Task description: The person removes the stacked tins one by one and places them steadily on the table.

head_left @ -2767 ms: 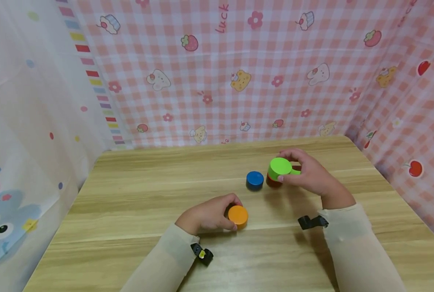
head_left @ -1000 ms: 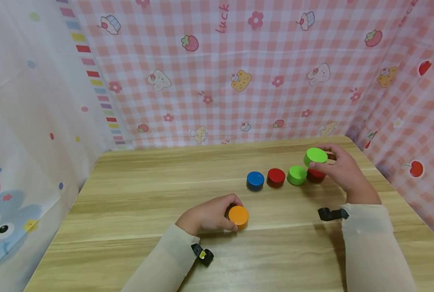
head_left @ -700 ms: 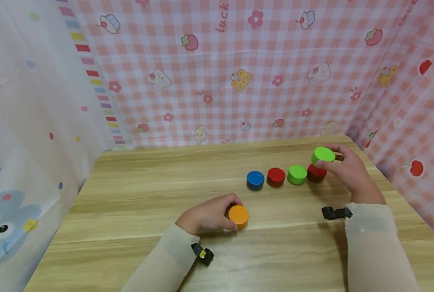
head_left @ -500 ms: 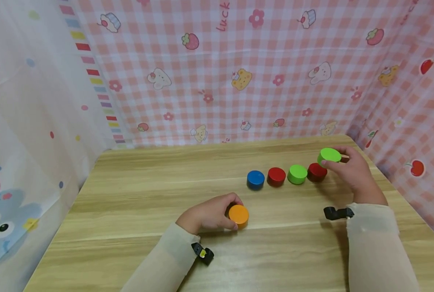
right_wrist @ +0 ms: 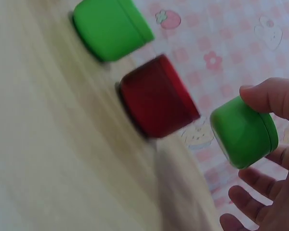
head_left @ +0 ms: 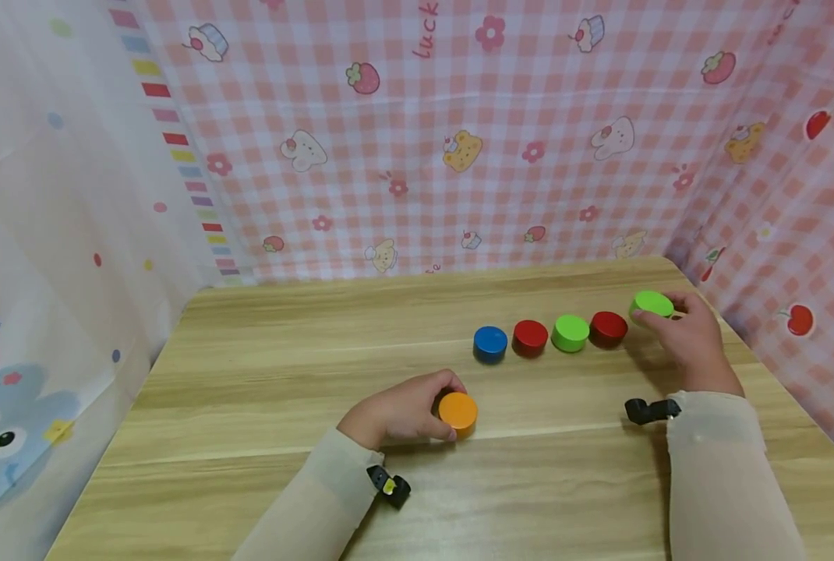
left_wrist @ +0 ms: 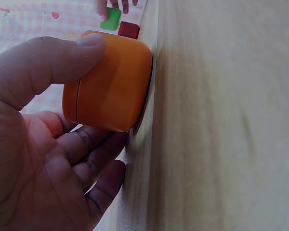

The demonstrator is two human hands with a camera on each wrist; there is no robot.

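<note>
With thumb and fingers my left hand [head_left: 406, 409] grips a small round orange lidded tin [head_left: 457, 413], which stands on the table. In the left wrist view the thumb presses the near side of the orange tin [left_wrist: 115, 82]. At the far right my right hand [head_left: 690, 335] pinches a bright green lidded tin [head_left: 650, 306]. The right wrist view shows this green tin [right_wrist: 243, 132] tilted and held apart from the tabletop. Left of it a row stands on the table: a dark red tin [head_left: 608, 329], another green tin [head_left: 570, 333], a red tin [head_left: 530, 338] and a blue tin [head_left: 490, 344].
The wooden tabletop [head_left: 249, 374] ends at a pink checked cloth [head_left: 417, 195] along the back. A similar cloth [head_left: 796, 257] hangs at the right, and a white printed curtain [head_left: 59, 234] at the left.
My right hand has moved rightward, then slightly down, with the green tin. Two red tins and another green tin now stand uncovered beside the blue one. The left hand has stayed on the orange tin.
</note>
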